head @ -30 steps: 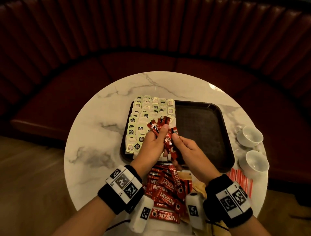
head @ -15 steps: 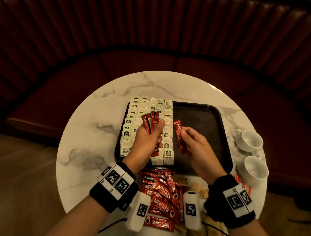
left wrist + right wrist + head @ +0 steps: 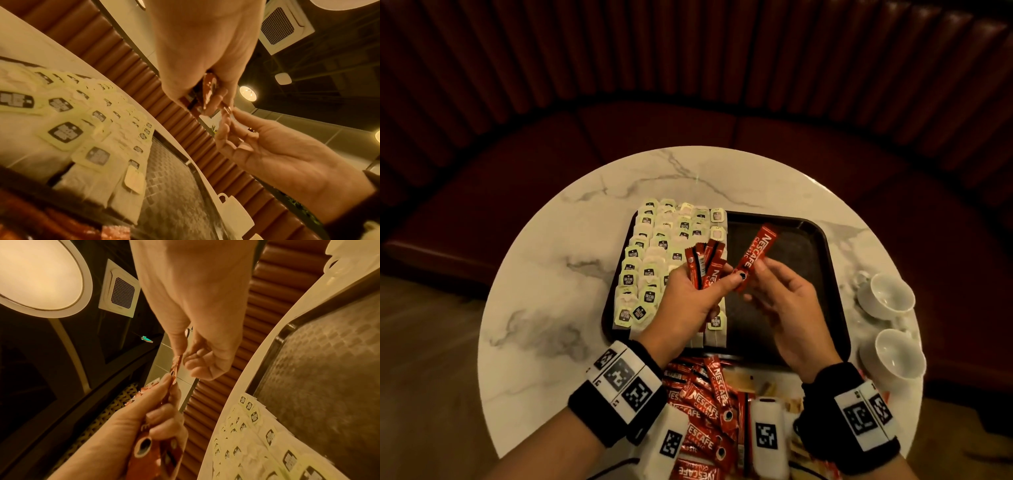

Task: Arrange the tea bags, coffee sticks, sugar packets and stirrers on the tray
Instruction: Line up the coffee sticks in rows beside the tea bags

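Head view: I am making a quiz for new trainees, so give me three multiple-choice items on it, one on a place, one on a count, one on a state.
1. Where do the tea bags lie on the tray?
A. left part
B. right part
C. under the cups

2. How many white cups stand on the table?
A. one
B. two
C. four

3. What is the right hand doing?
A. lying flat
B. pinching one coffee stick
C. lifting a cup

Answers:
1 A, they cover the tray's left part.
2 B, two stand right of the tray.
3 B, its fingers pinch the stick's lower end.
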